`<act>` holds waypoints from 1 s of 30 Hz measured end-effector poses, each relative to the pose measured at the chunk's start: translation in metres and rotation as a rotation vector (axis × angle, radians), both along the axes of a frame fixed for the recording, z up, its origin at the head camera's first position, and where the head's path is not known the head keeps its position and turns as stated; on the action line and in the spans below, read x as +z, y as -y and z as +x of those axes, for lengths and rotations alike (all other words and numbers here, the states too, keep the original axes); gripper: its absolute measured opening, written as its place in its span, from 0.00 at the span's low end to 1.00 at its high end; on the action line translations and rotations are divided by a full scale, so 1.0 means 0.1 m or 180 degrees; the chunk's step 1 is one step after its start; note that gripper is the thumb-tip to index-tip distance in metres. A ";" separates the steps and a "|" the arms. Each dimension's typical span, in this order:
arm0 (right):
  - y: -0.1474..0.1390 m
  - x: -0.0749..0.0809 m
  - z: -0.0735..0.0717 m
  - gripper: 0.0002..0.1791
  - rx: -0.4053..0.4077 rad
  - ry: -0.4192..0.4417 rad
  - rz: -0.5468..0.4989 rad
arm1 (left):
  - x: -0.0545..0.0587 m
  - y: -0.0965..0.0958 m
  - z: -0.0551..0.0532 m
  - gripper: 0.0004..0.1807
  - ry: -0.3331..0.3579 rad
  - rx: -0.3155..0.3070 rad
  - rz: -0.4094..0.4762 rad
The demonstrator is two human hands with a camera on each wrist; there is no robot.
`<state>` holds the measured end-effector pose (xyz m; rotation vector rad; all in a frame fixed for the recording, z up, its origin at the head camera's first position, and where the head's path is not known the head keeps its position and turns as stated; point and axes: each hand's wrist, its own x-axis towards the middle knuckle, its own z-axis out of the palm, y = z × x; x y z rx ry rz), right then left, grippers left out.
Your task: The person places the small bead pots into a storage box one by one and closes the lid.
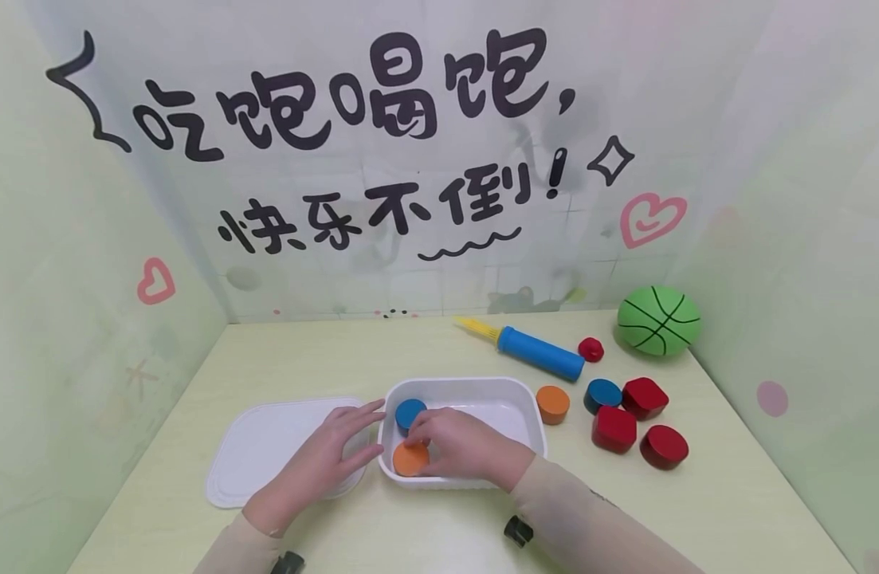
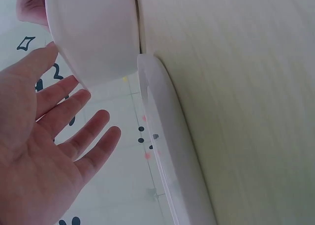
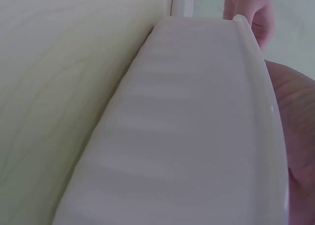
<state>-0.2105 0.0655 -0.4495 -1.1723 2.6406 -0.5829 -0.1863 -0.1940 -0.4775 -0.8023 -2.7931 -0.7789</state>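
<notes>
A white plastic box point(image 1: 482, 387) stands uncovered on the table. At its left end inside lie a blue round block point(image 1: 410, 415) and, nearer the front, an orange round block point(image 1: 410, 460). My right hand point(image 1: 462, 446) reaches over the front wall and pinches the orange block between thumb and fingers. In the right wrist view the box's ribbed outer wall point(image 3: 182, 126) hides most of that hand. My left hand point(image 1: 331, 454) has its fingers spread and extended, with fingertips right at the box's left rim. Beneath this hand lies a flat white lid point(image 1: 267, 438).
Right of the box stand another orange round block point(image 1: 553, 405), a blue block point(image 1: 602, 395) and several red blocks point(image 1: 614, 429). Behind them lie a blue pump point(image 1: 539, 352) with a yellow nozzle, a small red piece point(image 1: 591, 349) and a green ball point(image 1: 658, 320).
</notes>
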 end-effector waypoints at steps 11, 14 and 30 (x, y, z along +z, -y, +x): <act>-0.19 0.08 0.05 0.22 -0.0252 0.0240 -0.0157 | -0.03 0.02 0.01 0.27 0.0011 -0.0003 0.0051; -0.29 0.12 0.07 0.22 -0.0400 0.0327 -0.0212 | -0.03 0.02 0.01 0.27 0.0025 0.0022 0.0033; -1.16 0.22 0.27 0.21 -0.0974 -0.0007 -0.0753 | 0.01 0.00 0.01 0.27 0.0049 0.0055 0.0036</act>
